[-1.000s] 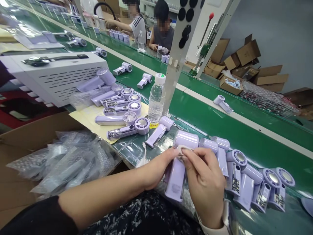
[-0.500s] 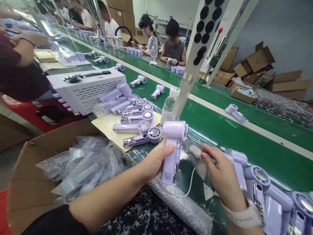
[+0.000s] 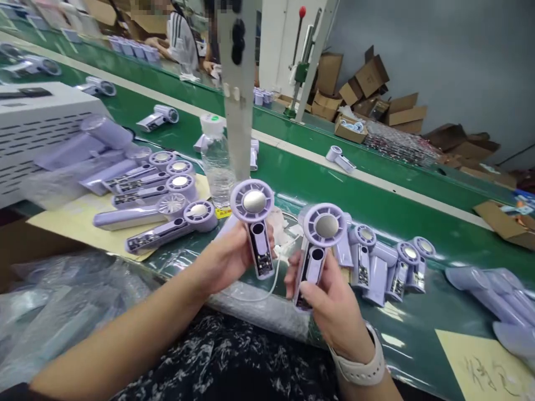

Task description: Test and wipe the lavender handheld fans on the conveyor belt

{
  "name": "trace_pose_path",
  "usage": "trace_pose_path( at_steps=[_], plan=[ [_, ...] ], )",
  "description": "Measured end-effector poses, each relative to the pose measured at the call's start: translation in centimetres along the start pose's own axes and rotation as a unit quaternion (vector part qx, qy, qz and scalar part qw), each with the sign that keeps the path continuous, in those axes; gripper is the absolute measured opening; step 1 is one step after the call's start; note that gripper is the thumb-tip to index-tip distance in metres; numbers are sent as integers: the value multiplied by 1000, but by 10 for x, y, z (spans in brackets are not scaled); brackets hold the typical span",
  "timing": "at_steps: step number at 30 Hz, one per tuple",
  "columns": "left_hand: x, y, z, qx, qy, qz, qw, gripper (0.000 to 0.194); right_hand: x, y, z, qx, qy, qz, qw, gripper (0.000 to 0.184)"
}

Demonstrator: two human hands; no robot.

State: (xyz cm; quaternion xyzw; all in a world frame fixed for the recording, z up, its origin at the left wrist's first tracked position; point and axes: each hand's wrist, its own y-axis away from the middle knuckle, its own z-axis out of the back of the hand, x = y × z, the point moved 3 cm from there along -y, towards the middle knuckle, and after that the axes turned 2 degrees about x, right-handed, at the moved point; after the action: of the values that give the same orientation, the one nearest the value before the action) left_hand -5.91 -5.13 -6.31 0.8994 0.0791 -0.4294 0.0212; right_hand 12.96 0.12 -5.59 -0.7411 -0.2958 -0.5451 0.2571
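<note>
In my left hand [image 3: 232,256] is a purple handheld fan [image 3: 253,201], its round metal-centred head up and the handle's open inner side facing me. A second fan of the same kind [image 3: 325,225] is gripped by my right hand [image 3: 334,301], fingers wrapped around its handle. The two fans stand side by side, apart. A white cable [image 3: 273,284] loops on the bench between my hands. To the left, several purple fans [image 3: 167,228] lie on yellow paper [image 3: 54,223]. More fans [image 3: 378,262] lean in a row beyond my right hand.
A clear bottle [image 3: 215,167] stands by a metal post [image 3: 240,111]. Fans lie on the green conveyor [image 3: 292,172] behind. Left are a white vented box [image 3: 42,139] and bubble-wrap bags [image 3: 62,317]. Handwritten yellow paper [image 3: 476,356] lies front right. Co-workers sit across the line.
The view has swung to the right. My right hand, without a fan before, now holds one. The fan in my left hand has turned so its metal-centred face shows.
</note>
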Motion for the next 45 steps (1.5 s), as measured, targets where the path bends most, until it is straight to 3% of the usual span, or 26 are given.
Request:
trace_pose_path(
  at_steps=[3,6,10,15,21,26,34,39,45],
  plan=[
    [16,7,-26,74,20,21,997,48,4,11,8,-27,-20,25,999,28],
    [21,15,-41,145,-16,27,989,41,4,22,13,-31,-37,30,998,25],
    [21,17,-47,159,-86,43,983,34,-4,27,17,-37,-49,22,998,23],
    [23,13,-48,182,-53,73,979,34,-16,22,15,-41,-58,-12,997,28],
    [26,13,-36,136,-86,59,985,34,-25,17,12,-57,-77,-17,995,26],
    [22,16,-35,147,-83,68,983,34,-25,16,14,-39,-103,-23,994,25],
    [34,3,-23,30,-70,50,996,33,-25,16,15,-90,-79,-24,993,24],
    [33,6,-19,66,-96,53,992,33,-24,18,13,-59,-57,-24,996,23],
    [23,3,-21,75,-125,44,988,35,-20,15,18,-108,-7,-18,994,23]
  ],
)
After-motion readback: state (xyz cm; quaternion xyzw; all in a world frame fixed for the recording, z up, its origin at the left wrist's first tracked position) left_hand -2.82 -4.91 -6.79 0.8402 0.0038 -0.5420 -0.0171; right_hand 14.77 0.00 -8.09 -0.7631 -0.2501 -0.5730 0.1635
